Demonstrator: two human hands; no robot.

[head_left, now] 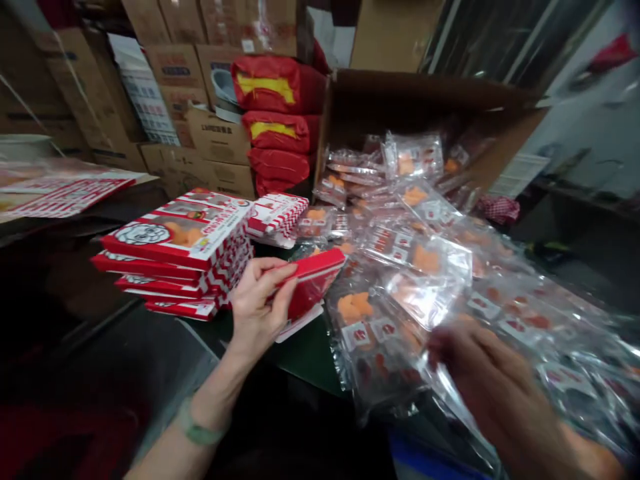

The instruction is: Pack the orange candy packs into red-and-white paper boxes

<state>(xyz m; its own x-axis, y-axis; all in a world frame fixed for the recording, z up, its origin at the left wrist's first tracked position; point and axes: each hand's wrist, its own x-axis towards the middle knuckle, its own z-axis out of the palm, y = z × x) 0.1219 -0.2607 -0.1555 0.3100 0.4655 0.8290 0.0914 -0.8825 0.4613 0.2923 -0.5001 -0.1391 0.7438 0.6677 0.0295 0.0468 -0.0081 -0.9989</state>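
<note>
My left hand point(263, 300) grips a red cardboard box point(315, 280) between thumb and fingers, tilted up over the dark green tabletop. Motion smears my right hand point(487, 373), whose fingertips pinch the edge of a clear plastic packet point(425, 300) at the near side of the heap. In front of it lies another clear packet point(375, 353) with orange pieces and small white sachets. Left of my left hand rises a stack of red-and-white printed boxes point(180, 230). A smaller pile of similar boxes point(277, 213) stands just behind it.
A large open carton point(425, 93) lies behind the packet heap, with packets point(415, 157) spilling from its mouth. Red plastic-wrapped bundles point(280, 83) are stacked beside it. Brown cartons point(223, 147) line the back. More flat printed card point(75, 193) lies at far left.
</note>
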